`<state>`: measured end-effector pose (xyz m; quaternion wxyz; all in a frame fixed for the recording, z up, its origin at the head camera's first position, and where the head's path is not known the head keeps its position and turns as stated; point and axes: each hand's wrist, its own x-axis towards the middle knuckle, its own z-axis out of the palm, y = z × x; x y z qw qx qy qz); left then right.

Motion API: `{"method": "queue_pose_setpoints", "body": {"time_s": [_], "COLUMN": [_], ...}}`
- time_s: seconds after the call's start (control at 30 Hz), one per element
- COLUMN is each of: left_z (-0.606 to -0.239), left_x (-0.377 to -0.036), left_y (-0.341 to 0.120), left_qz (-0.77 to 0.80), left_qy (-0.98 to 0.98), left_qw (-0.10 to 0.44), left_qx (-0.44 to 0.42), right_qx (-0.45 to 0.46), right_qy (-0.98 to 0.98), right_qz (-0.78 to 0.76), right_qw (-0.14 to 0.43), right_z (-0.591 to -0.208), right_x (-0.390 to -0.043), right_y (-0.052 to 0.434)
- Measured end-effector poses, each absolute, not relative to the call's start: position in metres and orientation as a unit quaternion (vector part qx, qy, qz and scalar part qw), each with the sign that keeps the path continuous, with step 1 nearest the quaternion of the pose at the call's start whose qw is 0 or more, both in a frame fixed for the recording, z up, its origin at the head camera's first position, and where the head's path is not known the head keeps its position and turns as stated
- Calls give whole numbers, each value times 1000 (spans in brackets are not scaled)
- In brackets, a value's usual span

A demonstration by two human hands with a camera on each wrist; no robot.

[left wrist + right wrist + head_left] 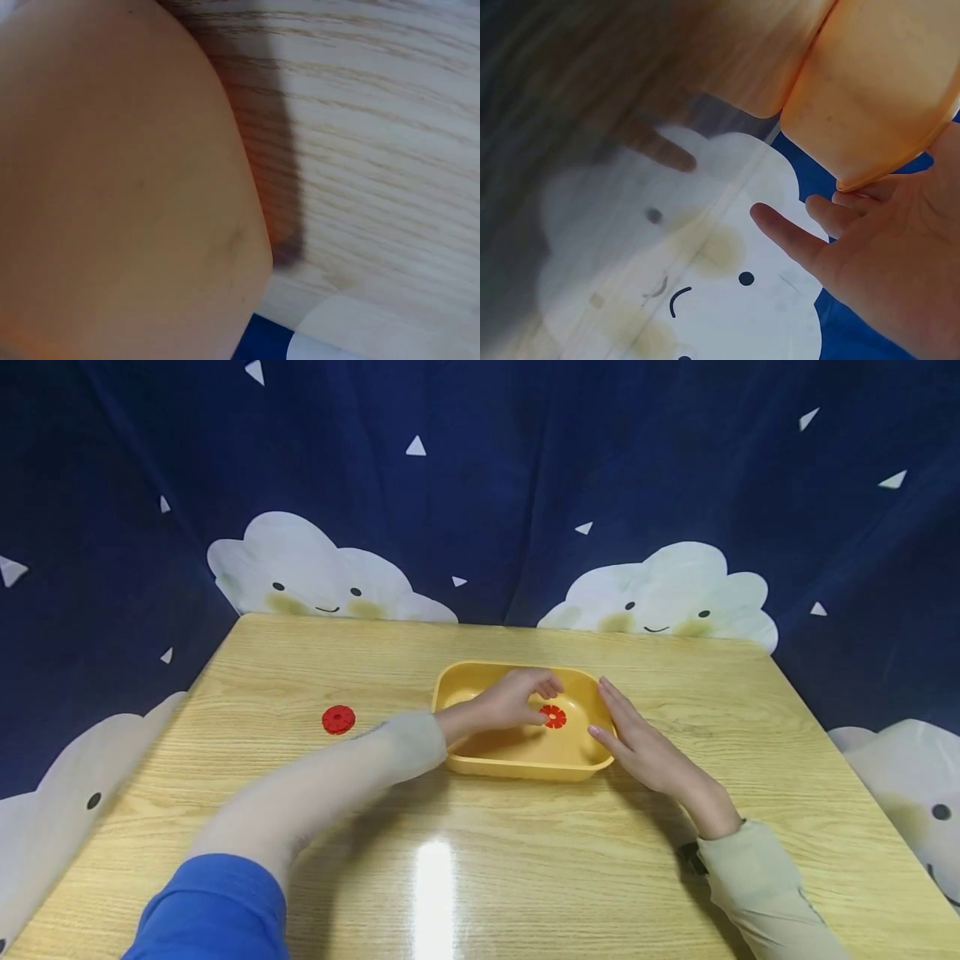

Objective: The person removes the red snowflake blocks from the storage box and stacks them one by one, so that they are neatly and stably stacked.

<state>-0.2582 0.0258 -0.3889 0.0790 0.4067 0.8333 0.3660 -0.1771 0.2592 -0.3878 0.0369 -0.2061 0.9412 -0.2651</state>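
A yellow plastic bin (525, 770) stands on the wooden table with a red notched disc (554, 717) on its floor. My left hand (510, 700) reaches over the near-left rim into the bin. Its fingers are loosely bent, thumb apart from them, and the disc shows beside the thumb tip. At the bin's right end, my right hand (641, 747) has straight fingers along the outer wall and its thumb over the rim. In the right wrist view the right hand's fingertips (855, 201) touch the orange-looking bin (870, 90).
More red notched discs (338, 719) lie stacked on the wooden table (360, 668), left of the bin. Behind it hangs a dark blue curtain (480, 493) with clouds and triangles. In the left wrist view, a smooth tan surface (127, 187) fills the left side.
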Motion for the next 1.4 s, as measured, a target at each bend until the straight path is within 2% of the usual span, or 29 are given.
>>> {"method": "queue_pose_setpoints", "body": {"time_s": [0.6,1.4], "left_z": [-407,-407], "left_x": [-263,-261], "left_y": [38,37], "left_qz": [332,315], "left_qy": [839,843], "left_qw": [50,49], "left_qx": [428,432], "right_qx": [-202,-201], "right_qy": [942,942], "right_qz": [-267,-267], "right_qw": [35,38], "right_z": [-387,-386], "right_x": [-176,-174], "right_y": [259,258]}}
